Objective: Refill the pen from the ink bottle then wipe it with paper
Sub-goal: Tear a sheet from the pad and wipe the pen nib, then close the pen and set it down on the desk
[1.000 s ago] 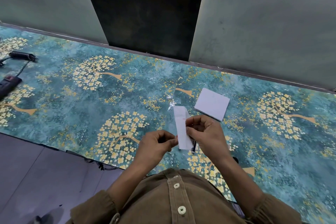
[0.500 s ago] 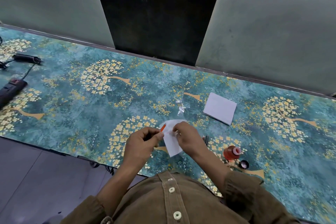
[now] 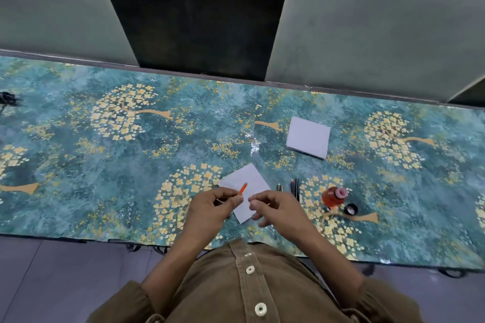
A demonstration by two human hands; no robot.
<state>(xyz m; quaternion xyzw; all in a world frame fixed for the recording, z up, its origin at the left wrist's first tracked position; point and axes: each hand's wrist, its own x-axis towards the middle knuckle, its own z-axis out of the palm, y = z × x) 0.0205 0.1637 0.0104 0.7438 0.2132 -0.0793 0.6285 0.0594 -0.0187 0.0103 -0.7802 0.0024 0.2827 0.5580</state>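
My left hand pinches a thin orange pen part between thumb and forefinger, its tip pointing up over a white paper sheet that lies flat on the table. My right hand hovers at the sheet's right edge with loosely spread fingers and nothing visibly gripped. Dark pen pieces and a short silver-tipped piece lie just right of the sheet. The red ink bottle stands uncapped further right, its black cap beside it.
A stack of white paper squares lies beyond the pen pieces. The table has a teal floral cover and its near edge runs just below my hands. A wall backs the table. A black cable end sits at the far left.
The paper went from being held upright in my right hand to lying flat on the table. The orange pen part came into view in my left hand. The view shifted, showing the bottle and cap.
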